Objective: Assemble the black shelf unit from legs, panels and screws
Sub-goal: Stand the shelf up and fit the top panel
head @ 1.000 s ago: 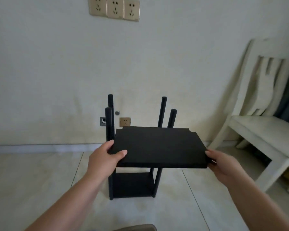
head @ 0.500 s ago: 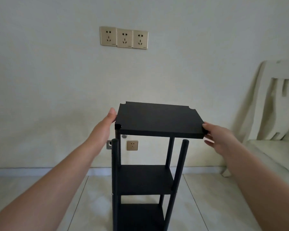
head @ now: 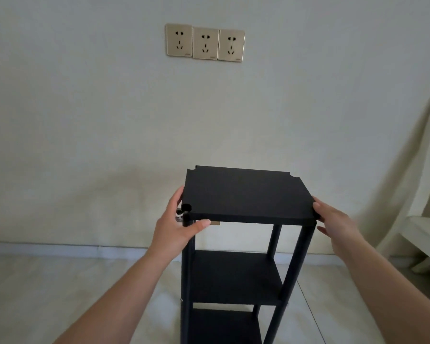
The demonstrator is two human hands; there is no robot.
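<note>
I hold the top panel (head: 246, 192) on the legs (head: 297, 264). My left hand (head: 176, 229) pinches its near left corner, my right hand (head: 333, 219) presses its right edge, fingers straight, to line it up.

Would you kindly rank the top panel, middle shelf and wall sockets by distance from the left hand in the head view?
1. Top panel: held at its left edge by the left hand.
2. Middle shelf: below, right.
3. Wall sockets: high on the wall.
</note>
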